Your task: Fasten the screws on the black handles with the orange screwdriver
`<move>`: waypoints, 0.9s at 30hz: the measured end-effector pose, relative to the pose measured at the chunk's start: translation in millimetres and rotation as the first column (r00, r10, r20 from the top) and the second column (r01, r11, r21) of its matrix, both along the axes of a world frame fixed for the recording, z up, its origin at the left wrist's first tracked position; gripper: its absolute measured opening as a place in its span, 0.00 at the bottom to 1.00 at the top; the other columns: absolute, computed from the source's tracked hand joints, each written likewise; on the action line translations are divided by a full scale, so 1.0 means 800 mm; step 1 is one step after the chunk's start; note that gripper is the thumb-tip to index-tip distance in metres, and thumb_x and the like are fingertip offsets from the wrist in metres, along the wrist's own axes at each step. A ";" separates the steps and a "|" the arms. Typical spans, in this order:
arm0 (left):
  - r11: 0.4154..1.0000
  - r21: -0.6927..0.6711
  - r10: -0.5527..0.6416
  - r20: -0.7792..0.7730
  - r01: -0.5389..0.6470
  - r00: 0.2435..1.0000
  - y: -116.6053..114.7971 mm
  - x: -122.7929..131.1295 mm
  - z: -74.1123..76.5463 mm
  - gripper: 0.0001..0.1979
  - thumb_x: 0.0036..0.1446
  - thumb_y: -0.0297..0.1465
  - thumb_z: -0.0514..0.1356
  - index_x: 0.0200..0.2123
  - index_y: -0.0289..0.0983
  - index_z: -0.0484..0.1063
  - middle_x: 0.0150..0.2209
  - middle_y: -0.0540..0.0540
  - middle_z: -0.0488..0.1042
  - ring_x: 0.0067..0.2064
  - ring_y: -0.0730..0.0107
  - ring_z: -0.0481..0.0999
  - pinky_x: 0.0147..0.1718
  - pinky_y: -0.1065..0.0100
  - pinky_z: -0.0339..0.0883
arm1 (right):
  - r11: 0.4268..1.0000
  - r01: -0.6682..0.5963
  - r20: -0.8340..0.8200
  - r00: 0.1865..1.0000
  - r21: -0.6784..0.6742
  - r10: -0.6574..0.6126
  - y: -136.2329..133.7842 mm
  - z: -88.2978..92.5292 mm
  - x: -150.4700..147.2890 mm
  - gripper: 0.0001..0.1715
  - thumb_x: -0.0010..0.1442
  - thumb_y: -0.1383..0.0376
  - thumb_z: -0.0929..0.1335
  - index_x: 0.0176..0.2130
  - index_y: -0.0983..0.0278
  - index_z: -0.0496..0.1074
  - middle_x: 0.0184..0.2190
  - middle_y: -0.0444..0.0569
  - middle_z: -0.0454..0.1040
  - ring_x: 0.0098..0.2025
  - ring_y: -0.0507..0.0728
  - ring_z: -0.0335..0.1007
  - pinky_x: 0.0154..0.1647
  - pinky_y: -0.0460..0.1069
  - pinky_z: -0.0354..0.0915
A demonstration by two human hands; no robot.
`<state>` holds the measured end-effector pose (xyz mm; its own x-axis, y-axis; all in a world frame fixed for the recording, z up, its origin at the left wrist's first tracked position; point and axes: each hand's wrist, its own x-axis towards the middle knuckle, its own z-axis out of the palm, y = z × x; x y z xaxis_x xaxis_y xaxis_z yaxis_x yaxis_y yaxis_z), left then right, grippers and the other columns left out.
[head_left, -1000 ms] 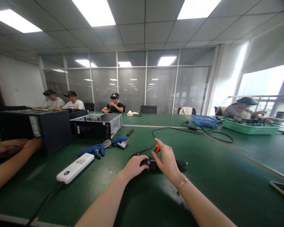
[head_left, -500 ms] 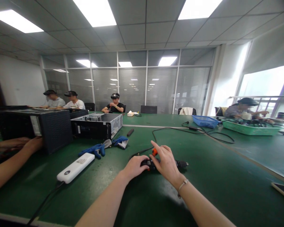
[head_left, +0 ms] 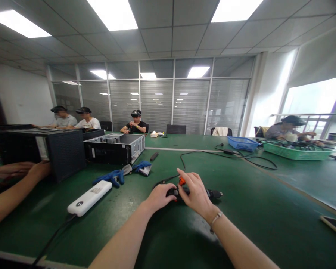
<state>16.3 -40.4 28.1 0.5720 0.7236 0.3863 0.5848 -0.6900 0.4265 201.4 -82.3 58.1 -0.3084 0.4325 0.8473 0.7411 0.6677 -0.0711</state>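
Observation:
A black power tool with orange parts (head_left: 210,194), much like a corded electric drill, lies on the green table (head_left: 240,231) with its narrow tip pointing right. My left hand (head_left: 161,196) is closed around its left end, thumb in front. Over its middle, my right hand (head_left: 196,194) has thumb and fingers about a small orange piece (head_left: 182,181), whose exact kind I cannot make out. My right hand hides much of the tool's body. A black cable (head_left: 182,158) runs from behind my hands toward the right.
On the left are a white power bank-like block (head_left: 89,198) with a cord, blue gloves (head_left: 112,178), and black computer cases (head_left: 67,153) (head_left: 109,152). Another person's hands (head_left: 39,170) reach into the nearest case. Blue (head_left: 243,144) and green baskets (head_left: 296,151) stand at right; a phone-like slab (head_left: 334,224) lies nearer.
My right thumb and index finger have come closer together around the orange piece, which looks slightly turned. My left hand has stayed on the tool.

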 end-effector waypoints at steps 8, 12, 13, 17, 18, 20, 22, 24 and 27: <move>1.000 -0.008 -0.009 -0.011 0.009 1.000 -0.001 0.001 0.002 0.15 0.52 0.32 0.62 0.45 0.42 0.72 0.42 0.50 0.77 0.43 0.63 0.75 0.44 0.69 0.64 | 1.000 0.007 0.024 1.000 0.009 -0.008 0.002 -0.004 -0.002 0.31 0.61 0.68 0.62 0.62 0.62 0.54 0.34 0.47 0.72 0.35 0.56 0.68 0.48 0.57 0.62; 1.000 0.007 -0.005 -0.014 0.005 1.000 -0.001 0.001 0.001 0.15 0.52 0.32 0.63 0.45 0.42 0.73 0.42 0.50 0.77 0.43 0.63 0.75 0.45 0.68 0.64 | 0.999 0.040 -0.006 0.999 0.009 -0.040 0.004 -0.005 0.001 0.31 0.62 0.66 0.63 0.63 0.62 0.53 0.34 0.47 0.72 0.35 0.56 0.68 0.48 0.57 0.62; 1.000 0.010 -0.008 -0.012 0.008 1.000 -0.001 0.001 0.001 0.15 0.52 0.32 0.63 0.45 0.42 0.73 0.41 0.50 0.77 0.43 0.63 0.75 0.44 0.68 0.64 | 1.000 0.026 -0.001 1.000 0.009 -0.026 0.004 -0.005 0.000 0.32 0.62 0.66 0.63 0.63 0.62 0.53 0.35 0.48 0.72 0.37 0.56 0.68 0.49 0.58 0.62; 1.000 0.011 -0.020 -0.009 0.020 1.000 -0.002 0.000 0.002 0.14 0.52 0.32 0.63 0.44 0.42 0.72 0.41 0.50 0.77 0.43 0.63 0.75 0.44 0.69 0.64 | 0.999 -0.045 0.043 0.998 0.013 0.044 -0.001 -0.004 -0.002 0.34 0.60 0.69 0.61 0.64 0.63 0.50 0.38 0.50 0.72 0.40 0.58 0.68 0.50 0.59 0.62; 1.000 0.011 -0.021 -0.010 0.021 1.000 -0.002 0.000 0.003 0.14 0.52 0.32 0.62 0.44 0.42 0.72 0.41 0.50 0.77 0.43 0.64 0.75 0.44 0.69 0.64 | 0.999 -0.051 0.054 0.997 0.013 0.050 -0.001 -0.004 -0.002 0.34 0.60 0.69 0.61 0.64 0.63 0.50 0.38 0.50 0.72 0.39 0.58 0.68 0.49 0.59 0.62; 1.000 0.009 -0.023 -0.010 0.023 1.000 -0.002 0.000 0.003 0.14 0.52 0.32 0.63 0.45 0.42 0.72 0.41 0.50 0.77 0.43 0.64 0.75 0.44 0.69 0.64 | 0.999 -0.042 0.058 0.998 0.014 0.041 0.001 -0.006 -0.002 0.33 0.61 0.69 0.61 0.64 0.62 0.51 0.36 0.49 0.72 0.38 0.57 0.68 0.49 0.58 0.62; 1.000 0.008 -0.025 -0.008 0.025 1.000 -0.002 0.000 0.002 0.15 0.52 0.31 0.63 0.45 0.42 0.72 0.41 0.50 0.77 0.43 0.63 0.75 0.44 0.69 0.64 | 1.000 -0.009 0.034 0.999 0.010 0.008 0.003 -0.008 -0.001 0.31 0.62 0.68 0.61 0.63 0.62 0.53 0.35 0.49 0.72 0.36 0.57 0.68 0.48 0.58 0.62; 1.000 0.009 -0.024 -0.006 0.024 1.000 -0.001 0.000 0.002 0.16 0.52 0.32 0.63 0.46 0.41 0.72 0.42 0.50 0.77 0.43 0.63 0.75 0.45 0.68 0.64 | 1.000 0.021 0.003 1.000 0.005 -0.021 0.005 -0.009 0.001 0.29 0.63 0.66 0.62 0.62 0.62 0.54 0.35 0.48 0.72 0.35 0.56 0.68 0.48 0.58 0.62; 1.000 0.009 -0.026 -0.003 0.026 1.000 -0.002 -0.001 0.002 0.16 0.52 0.31 0.63 0.46 0.41 0.72 0.42 0.50 0.77 0.44 0.63 0.75 0.45 0.68 0.64 | 1.000 0.002 -0.006 1.000 0.008 -0.002 0.004 -0.009 0.002 0.31 0.62 0.67 0.62 0.63 0.62 0.53 0.35 0.49 0.72 0.36 0.57 0.68 0.49 0.58 0.62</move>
<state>15.6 -41.8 30.0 0.5919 0.7046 0.3913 0.5678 -0.7091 0.4181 203.0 -78.8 51.2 -0.3028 0.4259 0.8526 0.7418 0.6670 -0.0698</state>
